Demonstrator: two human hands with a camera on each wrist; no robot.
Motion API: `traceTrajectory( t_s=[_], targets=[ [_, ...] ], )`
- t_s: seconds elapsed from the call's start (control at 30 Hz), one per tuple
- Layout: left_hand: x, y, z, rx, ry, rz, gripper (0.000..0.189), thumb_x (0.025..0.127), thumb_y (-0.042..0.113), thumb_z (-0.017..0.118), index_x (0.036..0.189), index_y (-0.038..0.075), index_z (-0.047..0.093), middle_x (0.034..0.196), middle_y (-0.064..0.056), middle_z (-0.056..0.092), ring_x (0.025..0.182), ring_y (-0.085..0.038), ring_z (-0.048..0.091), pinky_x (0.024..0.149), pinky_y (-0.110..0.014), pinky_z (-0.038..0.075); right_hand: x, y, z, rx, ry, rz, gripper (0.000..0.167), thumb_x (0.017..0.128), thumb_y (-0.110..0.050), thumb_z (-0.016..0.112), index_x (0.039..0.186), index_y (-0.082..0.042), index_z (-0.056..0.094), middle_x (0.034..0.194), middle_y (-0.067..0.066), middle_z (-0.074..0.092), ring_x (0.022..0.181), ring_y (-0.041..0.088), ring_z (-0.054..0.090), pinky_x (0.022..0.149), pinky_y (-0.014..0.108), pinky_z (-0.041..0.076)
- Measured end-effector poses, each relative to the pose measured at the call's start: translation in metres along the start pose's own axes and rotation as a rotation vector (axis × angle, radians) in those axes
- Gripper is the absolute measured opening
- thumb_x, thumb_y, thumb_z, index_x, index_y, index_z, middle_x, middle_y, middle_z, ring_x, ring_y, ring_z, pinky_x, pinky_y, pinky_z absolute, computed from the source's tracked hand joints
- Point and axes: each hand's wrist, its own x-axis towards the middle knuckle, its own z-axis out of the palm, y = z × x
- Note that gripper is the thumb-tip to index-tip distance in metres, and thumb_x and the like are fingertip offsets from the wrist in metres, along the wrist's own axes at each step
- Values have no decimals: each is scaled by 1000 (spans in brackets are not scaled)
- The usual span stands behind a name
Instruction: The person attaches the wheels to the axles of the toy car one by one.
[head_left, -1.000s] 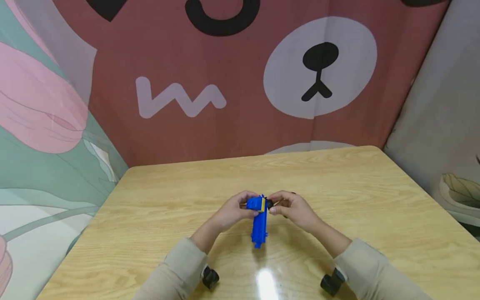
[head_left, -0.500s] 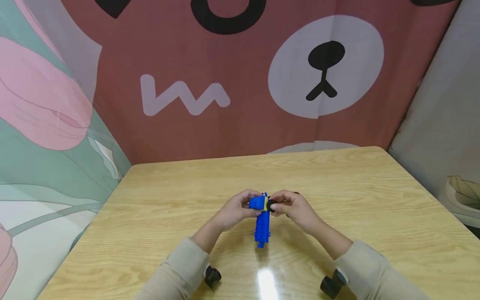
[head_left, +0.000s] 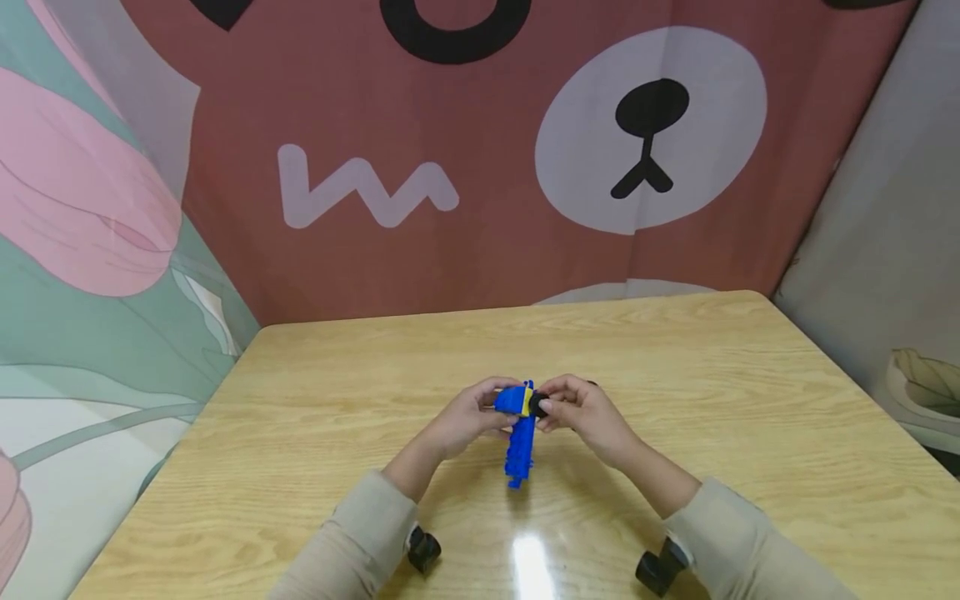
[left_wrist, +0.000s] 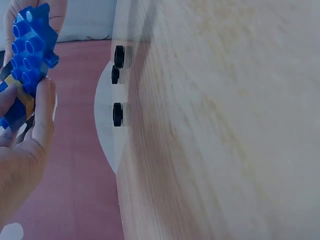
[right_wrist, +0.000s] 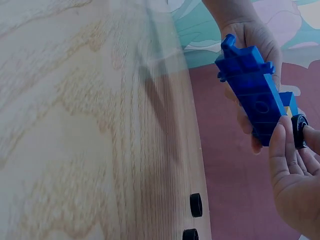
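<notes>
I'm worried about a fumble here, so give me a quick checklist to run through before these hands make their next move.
1. Left hand grips the blue toy: ok.
2. Right hand pinches the black wheel: ok.
3. Wheel held at the toy's side, by the yellow part: ok.
4. Wheel fully seated: cannot tell, the join is hidden.
5. Side pegs near the hook end fitted with wheels: not ok, bare.
6. Loose wheels on the table: ok, three show.

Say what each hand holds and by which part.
Left hand: blue toy, by its yellow-banded end; right hand: black wheel, thumb against its face.
</notes>
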Motion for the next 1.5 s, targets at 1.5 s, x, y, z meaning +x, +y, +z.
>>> traceTrajectory(
  t_s=[1.5],
  targets=[
    [-7, 20, 17, 47, 70, -17, 32, 90, 15, 45, 119, 0, 43, 103, -13, 48, 89, -23, 54, 72, -39, 48, -3, -6, 18, 24, 72, 124, 30, 91, -11, 43, 105, 16, 45, 82, 15, 59, 70, 18, 60, 68, 32, 50]
  ],
)
